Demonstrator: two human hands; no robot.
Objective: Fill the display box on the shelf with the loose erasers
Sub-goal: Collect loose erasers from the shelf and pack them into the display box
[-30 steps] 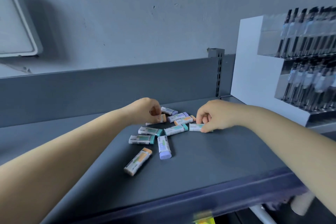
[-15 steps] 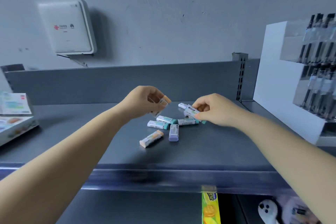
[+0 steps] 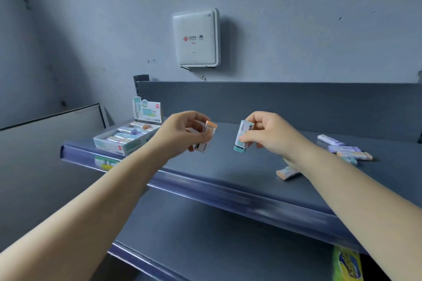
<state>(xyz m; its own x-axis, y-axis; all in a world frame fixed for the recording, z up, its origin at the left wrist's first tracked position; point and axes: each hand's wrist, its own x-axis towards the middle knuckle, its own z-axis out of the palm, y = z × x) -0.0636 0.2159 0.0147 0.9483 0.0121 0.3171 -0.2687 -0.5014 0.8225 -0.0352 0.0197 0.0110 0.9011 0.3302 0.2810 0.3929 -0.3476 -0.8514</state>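
My left hand [image 3: 182, 131] holds an orange-tipped eraser [image 3: 208, 134] above the dark shelf [image 3: 228, 166]. My right hand [image 3: 266, 134] grips a teal-tipped eraser [image 3: 242, 136] upright, a little to the right of the left hand. The white display box [image 3: 123, 140] stands at the shelf's left end, to the left of both hands, with several erasers lying in it and a printed header card raised at its back. Several loose erasers [image 3: 344, 149] remain on the shelf at the right, one orange-tipped eraser [image 3: 287, 172] near the front beside my right forearm.
A white router box [image 3: 196, 39] hangs on the grey wall above the shelf's back panel [image 3: 274, 102]. A lower shelf [image 3: 205, 235] runs beneath. A yellow-green price label [image 3: 347, 264] shows at the bottom right, and another label [image 3: 106, 162] on the shelf edge under the box.
Both hands lifted an eraser each off the pile and carried them leftward. My view swung left, bringing the display box into sight and pushing the loose erasers to the right.
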